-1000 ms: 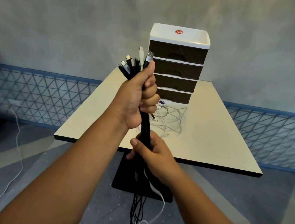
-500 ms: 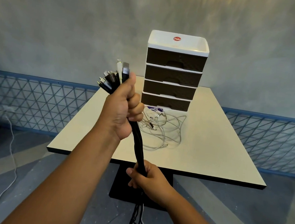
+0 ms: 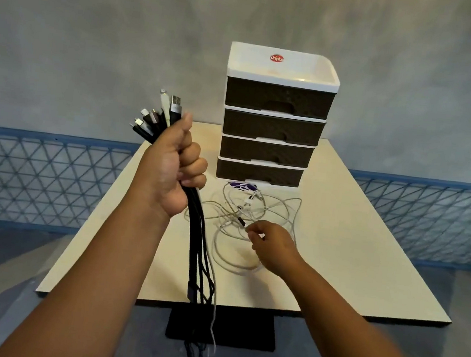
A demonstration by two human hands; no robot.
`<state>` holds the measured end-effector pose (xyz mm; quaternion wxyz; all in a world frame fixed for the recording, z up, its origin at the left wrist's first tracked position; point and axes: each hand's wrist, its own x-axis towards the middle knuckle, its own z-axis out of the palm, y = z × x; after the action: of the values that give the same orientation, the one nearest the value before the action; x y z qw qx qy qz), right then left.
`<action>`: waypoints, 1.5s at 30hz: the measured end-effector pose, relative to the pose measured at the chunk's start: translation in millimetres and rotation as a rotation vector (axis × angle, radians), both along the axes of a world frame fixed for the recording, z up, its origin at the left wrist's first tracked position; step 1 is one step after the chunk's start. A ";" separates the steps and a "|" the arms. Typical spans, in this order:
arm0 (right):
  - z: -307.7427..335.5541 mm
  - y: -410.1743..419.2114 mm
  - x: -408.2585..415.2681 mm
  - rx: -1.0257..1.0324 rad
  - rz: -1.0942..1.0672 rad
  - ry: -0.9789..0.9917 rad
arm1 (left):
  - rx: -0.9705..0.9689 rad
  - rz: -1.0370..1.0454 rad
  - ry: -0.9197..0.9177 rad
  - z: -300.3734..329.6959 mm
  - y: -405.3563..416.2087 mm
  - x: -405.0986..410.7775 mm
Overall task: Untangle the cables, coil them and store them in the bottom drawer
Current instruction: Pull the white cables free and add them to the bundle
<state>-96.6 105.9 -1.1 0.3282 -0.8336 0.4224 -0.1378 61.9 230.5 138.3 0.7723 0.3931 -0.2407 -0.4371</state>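
Note:
My left hand (image 3: 172,168) grips a bundle of mostly black cables (image 3: 198,250) just below their plugs, which stick up above the fist. The loose ends hang down past the table's near edge. My right hand (image 3: 274,249) reaches over a tangle of white cables (image 3: 280,212) lying on the table, its fingertips pinching at a strand near a dark plug. Behind the tangle stands a small drawer unit (image 3: 273,118) with dark fronts and a white top. Its bottom drawer (image 3: 258,172) is closed.
The cream table (image 3: 350,265) stands on a black pedestal base (image 3: 221,328). A small purple-and-white item (image 3: 241,185) lies in front of the bottom drawer. A blue lattice band runs along the wall behind. A white cord trails on the floor at the left.
My right hand has let go of the black bundle and moved up and right onto the white tangle. My left hand has dropped slightly and shifted left with the bundle.

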 end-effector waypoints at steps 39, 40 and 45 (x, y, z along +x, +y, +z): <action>165.6 -51.2 58.6 0.815 0.315 -1.029 | 0.093 -0.141 0.155 -19.9 -98.0 66.5; 161.2 -48.6 63.0 0.748 0.279 -1.015 | 0.090 -0.131 0.152 -20.6 -97.5 64.6; 139.5 -33.3 88.4 0.507 0.132 -0.961 | 0.095 -0.056 0.077 -24.2 -95.8 50.2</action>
<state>-8.2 72.6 138.4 0.6830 -0.5962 0.1917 -0.3760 112.0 134.6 114.1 0.7490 0.4055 -0.2006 -0.4841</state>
